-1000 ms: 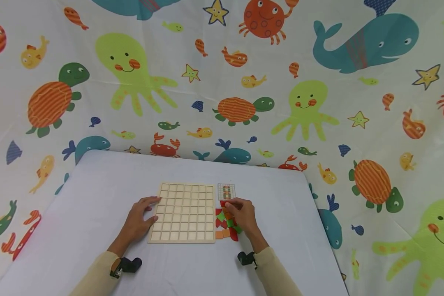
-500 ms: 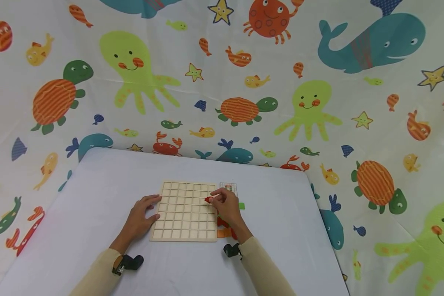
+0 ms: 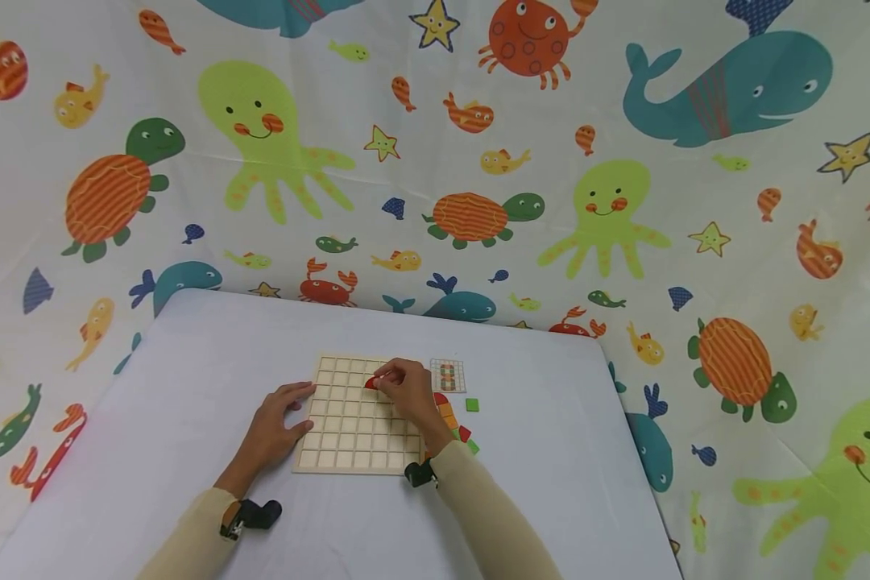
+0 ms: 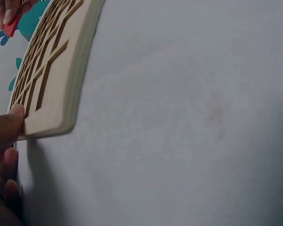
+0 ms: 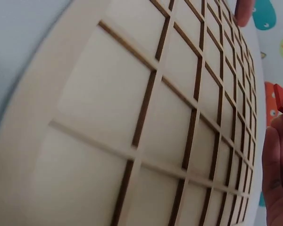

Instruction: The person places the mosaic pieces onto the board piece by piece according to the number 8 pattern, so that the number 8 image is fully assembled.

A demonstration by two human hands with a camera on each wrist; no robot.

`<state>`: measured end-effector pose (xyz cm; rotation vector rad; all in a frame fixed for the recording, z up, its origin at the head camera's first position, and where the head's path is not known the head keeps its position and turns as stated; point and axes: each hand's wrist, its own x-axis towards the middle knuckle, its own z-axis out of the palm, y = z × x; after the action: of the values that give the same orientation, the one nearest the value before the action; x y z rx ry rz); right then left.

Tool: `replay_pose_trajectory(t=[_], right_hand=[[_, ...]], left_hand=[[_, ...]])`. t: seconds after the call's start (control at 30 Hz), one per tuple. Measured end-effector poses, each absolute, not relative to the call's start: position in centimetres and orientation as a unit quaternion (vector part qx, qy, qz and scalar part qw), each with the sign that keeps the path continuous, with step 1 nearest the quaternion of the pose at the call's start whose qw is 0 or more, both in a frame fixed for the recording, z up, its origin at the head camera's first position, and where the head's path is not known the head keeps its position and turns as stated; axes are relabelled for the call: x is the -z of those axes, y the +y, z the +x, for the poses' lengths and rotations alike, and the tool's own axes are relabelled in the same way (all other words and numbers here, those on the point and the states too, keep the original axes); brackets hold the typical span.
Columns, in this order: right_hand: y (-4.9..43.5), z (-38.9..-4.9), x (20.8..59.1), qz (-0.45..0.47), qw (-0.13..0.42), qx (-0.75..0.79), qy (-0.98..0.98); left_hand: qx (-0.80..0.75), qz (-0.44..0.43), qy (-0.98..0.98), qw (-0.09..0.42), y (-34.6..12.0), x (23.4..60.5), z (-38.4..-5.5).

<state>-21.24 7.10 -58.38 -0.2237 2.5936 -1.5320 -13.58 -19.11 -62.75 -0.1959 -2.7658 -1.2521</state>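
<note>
A pale wooden grid board [image 3: 333, 455] lies on the white table, its square cells bare where they show. My left hand [image 3: 271, 425] rests at the board's left edge, thumb and fingers spread apart; in the left wrist view the thumb [image 4: 9, 126] touches the rim near a corner. Over the board's upper middle, my right hand [image 3: 409, 391] pinches a small red tile [image 3: 370, 383] between thumb and fingers. The right wrist view shows this red tile [image 5: 281, 98] raised above the grid; its full outline is hidden by the fingers.
Right of the board lie several loose tiles, among them orange ones [image 3: 446, 413] and a separate green tile [image 3: 472, 405]. The right forearm covers part of the pile. A small printed pattern card [image 3: 447, 376] lies behind them. A sea-animal curtain [image 3: 507, 266] hangs behind the table.
My right hand has moved left from the tile pile to above the board, carrying the red tile. A green tile now lies apart on the right. The left hand stays at the board's edge.
</note>
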Motion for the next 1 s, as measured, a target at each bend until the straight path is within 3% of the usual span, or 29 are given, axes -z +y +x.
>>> replay_pose_trajectory(t=[0.17, 0.47, 1.0], right_hand=[[5.4, -22.2, 59.0, -0.067, 0.048, 0.491, 0.867], [3.8, -23.4, 59.8, -0.076, 0.024, 0.449, 0.89], [2.7, -23.4, 59.9, -0.063, 0.034, 0.396, 0.916]], left_hand=[[0.404, -0.067, -0.911, 0.06, -19.0, 62.8, -13.5], [0.41, -0.056, -0.91, 0.028, -19.2, 62.7, -13.6], [0.412, -0.051, -0.909, 0.038, -19.0, 62.9, -13.6]])
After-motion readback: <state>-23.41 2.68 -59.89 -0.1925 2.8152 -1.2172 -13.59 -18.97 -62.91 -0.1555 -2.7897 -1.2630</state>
